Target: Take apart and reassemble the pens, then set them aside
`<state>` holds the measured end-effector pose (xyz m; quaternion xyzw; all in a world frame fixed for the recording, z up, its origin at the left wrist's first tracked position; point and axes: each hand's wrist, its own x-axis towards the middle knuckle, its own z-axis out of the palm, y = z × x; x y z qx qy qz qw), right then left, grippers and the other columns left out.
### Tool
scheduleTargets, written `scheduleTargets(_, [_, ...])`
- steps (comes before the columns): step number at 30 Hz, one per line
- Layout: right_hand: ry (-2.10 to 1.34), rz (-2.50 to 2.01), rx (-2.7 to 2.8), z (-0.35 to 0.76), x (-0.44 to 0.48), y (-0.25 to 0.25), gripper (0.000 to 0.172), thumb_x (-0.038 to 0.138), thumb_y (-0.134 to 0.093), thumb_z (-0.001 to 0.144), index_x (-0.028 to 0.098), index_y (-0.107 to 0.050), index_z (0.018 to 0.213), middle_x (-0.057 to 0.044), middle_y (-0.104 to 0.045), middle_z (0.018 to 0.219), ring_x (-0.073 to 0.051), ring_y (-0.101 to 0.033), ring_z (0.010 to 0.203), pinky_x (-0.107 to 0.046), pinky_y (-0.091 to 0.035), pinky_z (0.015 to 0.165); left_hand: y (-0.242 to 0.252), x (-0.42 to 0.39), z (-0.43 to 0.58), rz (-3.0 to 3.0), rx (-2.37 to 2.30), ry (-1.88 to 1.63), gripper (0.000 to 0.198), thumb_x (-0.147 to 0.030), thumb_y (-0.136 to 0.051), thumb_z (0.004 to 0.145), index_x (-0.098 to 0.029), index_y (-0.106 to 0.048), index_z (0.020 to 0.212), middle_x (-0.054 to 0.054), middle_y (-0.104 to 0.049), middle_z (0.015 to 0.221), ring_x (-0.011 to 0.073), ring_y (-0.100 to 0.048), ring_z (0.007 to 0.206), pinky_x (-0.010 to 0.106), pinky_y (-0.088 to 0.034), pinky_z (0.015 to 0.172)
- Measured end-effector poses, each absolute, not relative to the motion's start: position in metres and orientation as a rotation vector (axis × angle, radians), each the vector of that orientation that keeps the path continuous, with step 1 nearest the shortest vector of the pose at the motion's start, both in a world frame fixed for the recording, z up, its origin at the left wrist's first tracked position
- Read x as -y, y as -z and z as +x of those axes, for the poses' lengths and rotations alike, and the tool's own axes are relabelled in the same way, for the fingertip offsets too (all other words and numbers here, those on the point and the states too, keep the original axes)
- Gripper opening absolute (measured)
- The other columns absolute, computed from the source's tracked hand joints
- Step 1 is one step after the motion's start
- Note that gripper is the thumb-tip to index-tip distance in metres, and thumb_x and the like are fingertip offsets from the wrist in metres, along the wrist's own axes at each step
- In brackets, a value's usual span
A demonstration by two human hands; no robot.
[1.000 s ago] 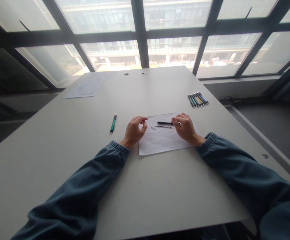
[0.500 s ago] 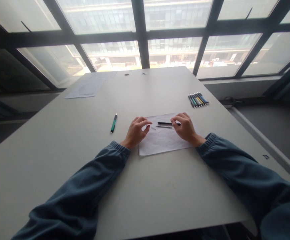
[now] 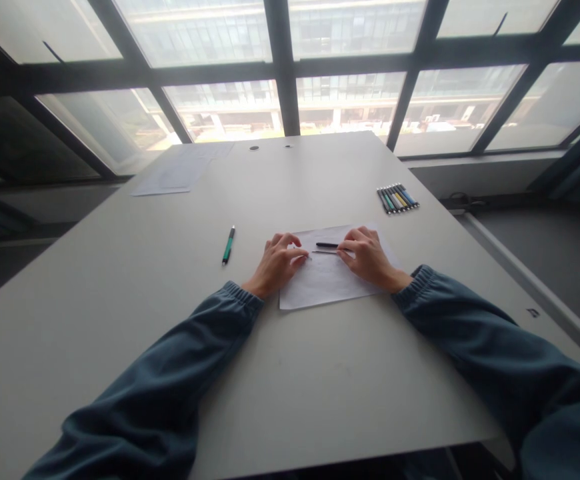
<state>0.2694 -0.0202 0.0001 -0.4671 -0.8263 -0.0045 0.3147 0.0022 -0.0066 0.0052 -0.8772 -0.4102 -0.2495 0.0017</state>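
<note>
A white sheet of paper (image 3: 327, 287) lies under both of my hands. My left hand (image 3: 277, 261) rests at its left side, thumb and forefinger apart, the thumb tip against a tiny thin part (image 3: 311, 259), perhaps a spring. On the right, my right hand (image 3: 366, 255) has its thumb and forefinger closed on the end of a thin pen refill (image 3: 323, 252), which lies near the paper. Just beyond the refill is a black pen barrel (image 3: 326, 245), its right end hidden behind my right fingers. A green and black pen (image 3: 229, 245) lies left of my left hand.
At the back right of the white table (image 3: 290, 373), several pens (image 3: 397, 199) in different colours lie side by side. More paper sheets (image 3: 167, 175) are at the far left. Windows (image 3: 350, 100) stand beyond the table's far edge.
My left thumb has reached right to the tiny part. My right fingers have come down and left from above the black barrel to the refill's right end.
</note>
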Motion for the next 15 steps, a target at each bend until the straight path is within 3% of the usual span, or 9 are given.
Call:
scheduleTargets(5, [-0.009, -1.212, 2.247, 0.2717, 0.0180, 0.0017, 0.015, 0.020, -0.066, 0.089, 0.023, -0.076, 0.078, -0.007, -0.066, 0.091, -0.025, -0.052, 0.096, -0.044, -0.034, 0.089, -0.0021, 0.0034, 0.0003, -2.749, 1.305, 0.835, 0.007, -0.026, -0.070, 0.088, -0.025, -0.077, 0.087, 0.007, -0.063, 0.110, 0.0258, -0.052, 0.107, 0.045, -0.045, 0.096])
scheduleTargets(15, [0.022, -1.177, 2.236, 0.2692, 0.0210, -0.0027, 0.018, 0.020, -0.060, 0.094, 0.021, -0.072, 0.081, -0.008, -0.067, 0.096, -0.025, -0.052, 0.099, -0.043, -0.036, 0.090, -0.0046, 0.0032, 0.0017, -2.684, 1.329, 0.996, 0.009, -0.027, -0.066, 0.091, -0.022, -0.074, 0.089, 0.007, -0.066, 0.104, 0.0242, -0.055, 0.100, 0.042, -0.048, 0.092])
